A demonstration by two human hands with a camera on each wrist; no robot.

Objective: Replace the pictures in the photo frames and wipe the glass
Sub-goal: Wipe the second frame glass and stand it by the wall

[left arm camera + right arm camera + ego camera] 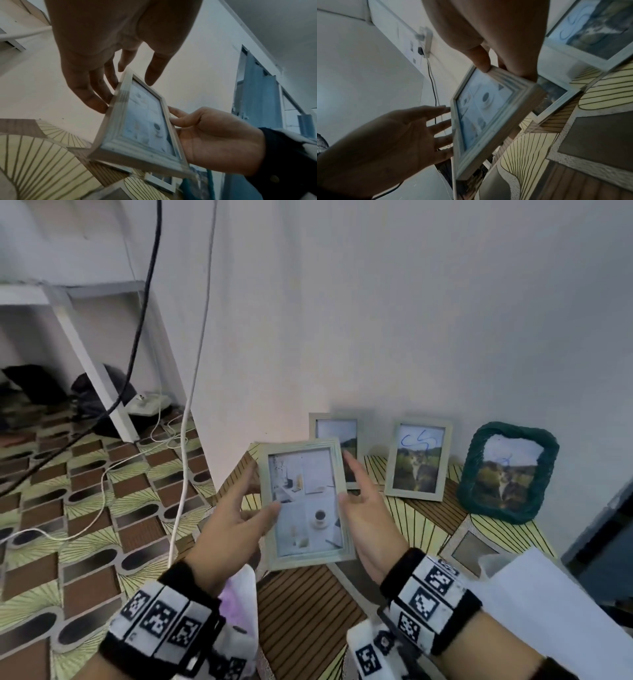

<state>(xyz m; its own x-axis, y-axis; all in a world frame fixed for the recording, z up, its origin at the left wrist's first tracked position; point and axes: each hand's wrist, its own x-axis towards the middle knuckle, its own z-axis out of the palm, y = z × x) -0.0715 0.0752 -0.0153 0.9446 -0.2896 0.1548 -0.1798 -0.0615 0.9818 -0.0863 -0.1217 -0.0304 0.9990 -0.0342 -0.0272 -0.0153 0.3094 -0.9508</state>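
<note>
I hold the pale photo frame (305, 503) above the patterned floor (85, 508), its picture of a cup facing me. My right hand (363, 508) grasps its right edge, thumb on front; my left hand (226, 529) has straight fingers (92, 100) touching the left edge. Beyond, three framed landscapes (416, 462) lean against the white wall (411, 320). Cables (181, 474) trail at left.
</note>
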